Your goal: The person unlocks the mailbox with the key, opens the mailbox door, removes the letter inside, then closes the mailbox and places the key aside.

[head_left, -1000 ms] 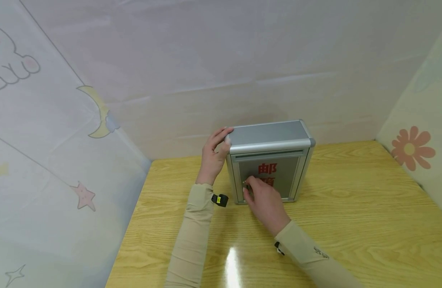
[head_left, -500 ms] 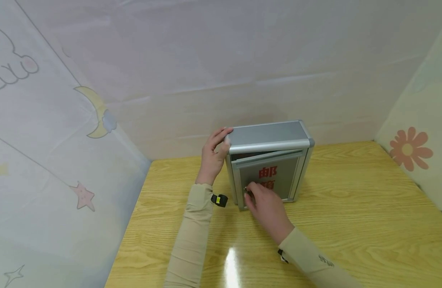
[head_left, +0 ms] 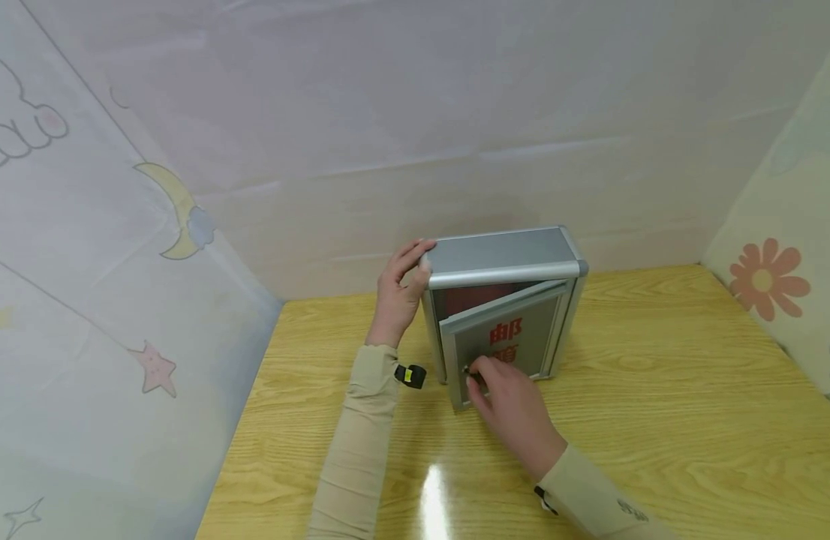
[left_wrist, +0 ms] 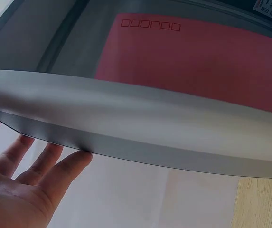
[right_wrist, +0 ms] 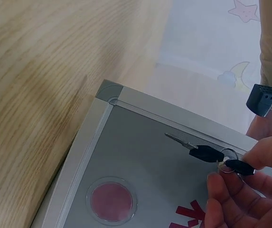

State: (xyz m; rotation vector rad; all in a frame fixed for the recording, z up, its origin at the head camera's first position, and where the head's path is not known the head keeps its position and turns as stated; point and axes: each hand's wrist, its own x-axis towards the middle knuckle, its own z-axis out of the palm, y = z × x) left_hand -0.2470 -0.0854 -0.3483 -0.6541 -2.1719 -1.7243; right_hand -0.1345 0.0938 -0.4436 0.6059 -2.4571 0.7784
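Observation:
A grey mailbox [head_left: 503,253] with red characters stands on the table, its front door [head_left: 543,330] swung partly outward on the left side. My right hand [head_left: 519,409] pinches a black-headed key [right_wrist: 240,167] at the door's left edge. A second key [right_wrist: 206,153] dangles from the same ring, over the door face. My left hand [head_left: 398,296] rests on the mailbox's upper left corner, its spread fingertips [left_wrist: 81,159] touching the top panel's edge. Through the gap, a red envelope [left_wrist: 192,61] with printed postcode squares shows inside.
Wood-grain table [head_left: 658,420] surrounds the mailbox. A pale cloth wall [head_left: 455,150] rises close behind it, and printed cloth with a moon [head_left: 175,210] covers the left side. The door has a round window [right_wrist: 112,202].
The mailbox door was closed and has swung outward, its left edge coming toward me with my right hand. Red now shows inside. My left hand stays at the corner.

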